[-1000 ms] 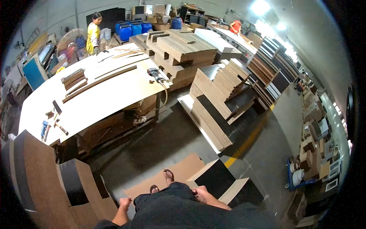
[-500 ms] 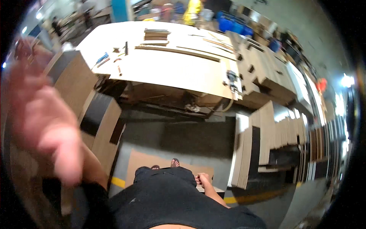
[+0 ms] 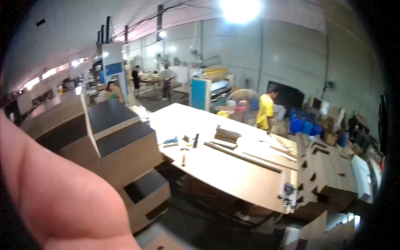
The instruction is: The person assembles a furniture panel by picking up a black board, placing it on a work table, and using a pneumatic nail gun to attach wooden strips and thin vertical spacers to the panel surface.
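Note:
My left hand (image 3: 71, 196) fills the lower left, very close to the camera and blurred; its fingers do not show. Whether it holds anything is hidden. Behind it rise stacks of wood-grain panels (image 3: 125, 166) with dark ends, the nearest things to it in the picture. My right hand is out of the picture. Beyond the stacks stands a large pale worktable (image 3: 233, 171). On it lie a hammer (image 3: 183, 158), a blue-handled tool (image 3: 171, 140), a small pile of dark strips (image 3: 227, 134) and a dark power tool (image 3: 288, 189) at the right corner.
Cut boards (image 3: 333, 175) are stacked right of the table, and more panels (image 3: 316, 231) stand at the lower right. Beyond the table are a person in yellow (image 3: 265, 109), blue barrels (image 3: 302, 121), a large fan (image 3: 242, 99) and a teal-sided machine (image 3: 201, 95). Other people appear farther left.
The view has swung up and left, bringing the hall and people into sight. My left hand is larger and closer, its fingers gone from view. My right hand has left the picture.

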`<state>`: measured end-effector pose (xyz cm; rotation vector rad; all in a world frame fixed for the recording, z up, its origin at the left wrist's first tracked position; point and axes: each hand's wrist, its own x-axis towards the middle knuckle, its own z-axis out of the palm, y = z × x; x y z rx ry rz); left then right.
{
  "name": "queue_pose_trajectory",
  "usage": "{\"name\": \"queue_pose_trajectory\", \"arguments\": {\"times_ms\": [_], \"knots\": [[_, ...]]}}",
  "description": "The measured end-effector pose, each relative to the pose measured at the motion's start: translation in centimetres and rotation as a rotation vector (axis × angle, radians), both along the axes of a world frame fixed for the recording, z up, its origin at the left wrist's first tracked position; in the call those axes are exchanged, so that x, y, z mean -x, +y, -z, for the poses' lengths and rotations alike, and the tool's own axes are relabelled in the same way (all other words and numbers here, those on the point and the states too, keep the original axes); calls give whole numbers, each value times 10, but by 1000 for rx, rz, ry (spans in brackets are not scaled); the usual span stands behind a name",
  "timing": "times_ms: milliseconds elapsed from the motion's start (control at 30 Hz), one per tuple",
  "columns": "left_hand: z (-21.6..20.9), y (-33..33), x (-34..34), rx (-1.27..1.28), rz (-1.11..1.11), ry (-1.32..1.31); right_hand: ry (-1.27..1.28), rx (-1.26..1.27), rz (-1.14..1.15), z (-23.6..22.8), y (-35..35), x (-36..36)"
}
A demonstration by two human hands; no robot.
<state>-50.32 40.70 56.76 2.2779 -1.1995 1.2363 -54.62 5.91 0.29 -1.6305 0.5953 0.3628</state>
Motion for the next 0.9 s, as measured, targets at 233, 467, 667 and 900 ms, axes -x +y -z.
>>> {"name": "queue_pose_trajectory", "arguments": {"times_ms": [233, 467, 667, 900], "knots": [[63, 10, 11, 117, -48, 187, -464, 40, -206, -72, 87, -148], [128, 54, 4, 255, -48, 559, -445, 61, -249, -66, 131, -123], [194, 89, 0, 367, -78, 686, -457, 115, -269, -15, 149, -123], [189, 113, 25, 389, -65, 658, -548, 156, -378, 26, 116, -49]]}}
